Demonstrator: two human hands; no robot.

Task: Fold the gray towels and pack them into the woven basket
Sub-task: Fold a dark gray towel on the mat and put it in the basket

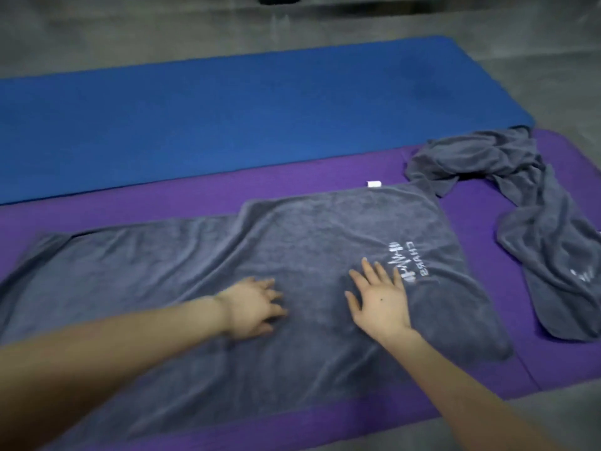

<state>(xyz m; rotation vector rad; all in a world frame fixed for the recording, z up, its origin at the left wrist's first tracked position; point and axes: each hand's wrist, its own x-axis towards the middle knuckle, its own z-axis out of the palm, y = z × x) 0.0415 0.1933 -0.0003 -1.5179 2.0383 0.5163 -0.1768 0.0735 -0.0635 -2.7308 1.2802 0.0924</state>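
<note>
Lying spread along the purple mat, the gray towel bears both hands: left hand fingers loosely bent, right hand flat, fingers apart. A crumpled gray towel fills the mat's right end; bare purple borders the far edge.

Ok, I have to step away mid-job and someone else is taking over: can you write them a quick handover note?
Left hand: open, resting on the spread towel.
Right hand: open, fingers flat on the same towel, beside its white logo.
The spread towel lies mostly flat on the purple mat, not yet folded up.
The second towel lies crumpled to the right on the mat.
The basket is not in view.
Left to do: fold both towels, then pack them.
</note>
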